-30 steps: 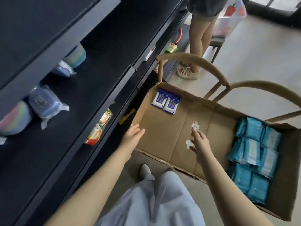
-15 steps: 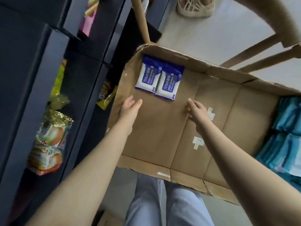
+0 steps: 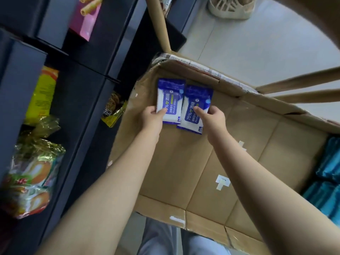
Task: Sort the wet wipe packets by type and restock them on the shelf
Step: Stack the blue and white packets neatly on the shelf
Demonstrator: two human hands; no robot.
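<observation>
Two blue-and-white alcohol wipe packets lie side by side in the far left corner of an open cardboard box (image 3: pixel 184 162). My left hand (image 3: pixel 150 116) pinches the near edge of the left packet (image 3: pixel 172 97). My right hand (image 3: pixel 211 116) pinches the near right part of the right packet (image 3: pixel 195 105). Several teal wipe packets (image 3: pixel 327 181) are stacked at the box's right end. The dark shelf unit (image 3: pixel 81 100) stands to my left.
Snack bags (image 3: pixel 31 177) and a yellow packet (image 3: pixel 43 92) lie on the shelves at left. A pink box (image 3: pixel 86 19) sits higher up. A wooden chair frame (image 3: pixel 298 85) curves round the box. Another person's sandalled foot (image 3: pixel 231 8) stands on the pale floor beyond.
Both hands reached forward across the box floor and took hold of the two blue packets. My head leaned in and down, bringing the box corner closer.
</observation>
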